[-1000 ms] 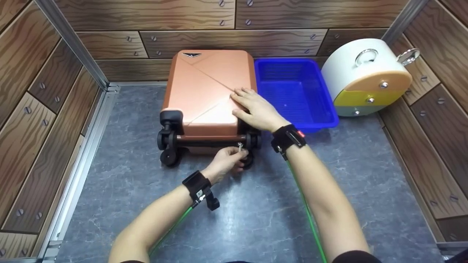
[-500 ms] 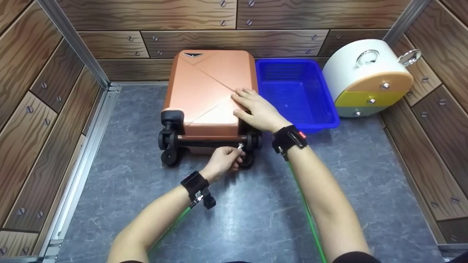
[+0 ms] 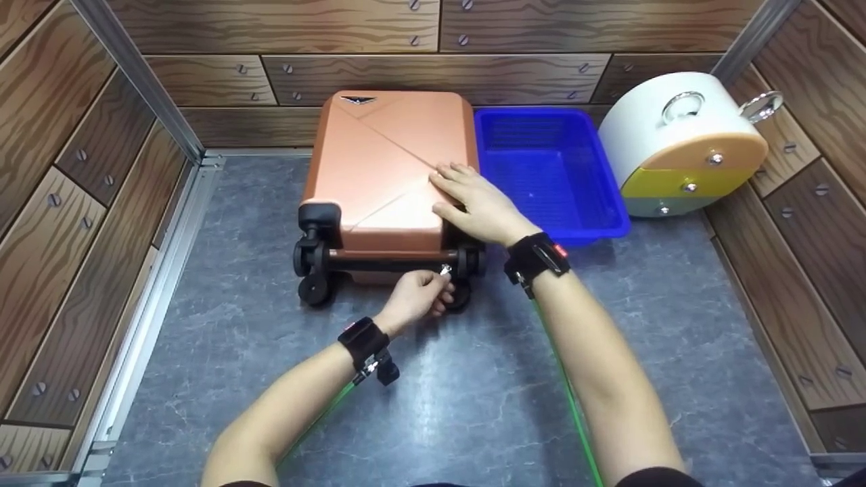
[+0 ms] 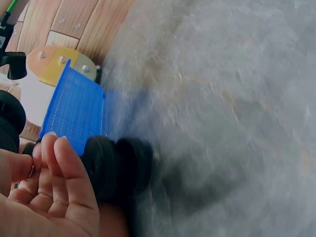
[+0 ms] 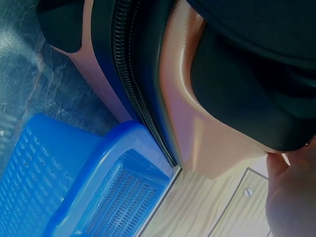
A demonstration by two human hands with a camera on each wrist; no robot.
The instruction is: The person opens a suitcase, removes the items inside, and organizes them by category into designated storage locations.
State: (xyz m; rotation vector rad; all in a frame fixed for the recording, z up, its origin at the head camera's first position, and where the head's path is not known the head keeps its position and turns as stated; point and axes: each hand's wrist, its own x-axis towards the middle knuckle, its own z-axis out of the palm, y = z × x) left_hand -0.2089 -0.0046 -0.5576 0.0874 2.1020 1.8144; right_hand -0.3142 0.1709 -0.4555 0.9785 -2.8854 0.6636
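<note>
1. A copper-coloured suitcase (image 3: 389, 169) lies flat at the upper centre of the frame, wheels toward the bottom.
2. The right hand (image 3: 473, 203) rests flat on the suitcase's right part.
3. The left hand (image 3: 416, 297) pinches a small silver zipper pull (image 3: 444, 271) at the suitcase's lower edge, beside a wheel (image 3: 462, 295).
4. A blue basket (image 3: 551, 172) sits just right of the suitcase.
5. A white round drawer box (image 3: 680, 145) stands at the upper right.

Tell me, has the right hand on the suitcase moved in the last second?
No. The right hand lies flat on the same corner of the orange suitcase, beside the blue basket, just as before.
</note>
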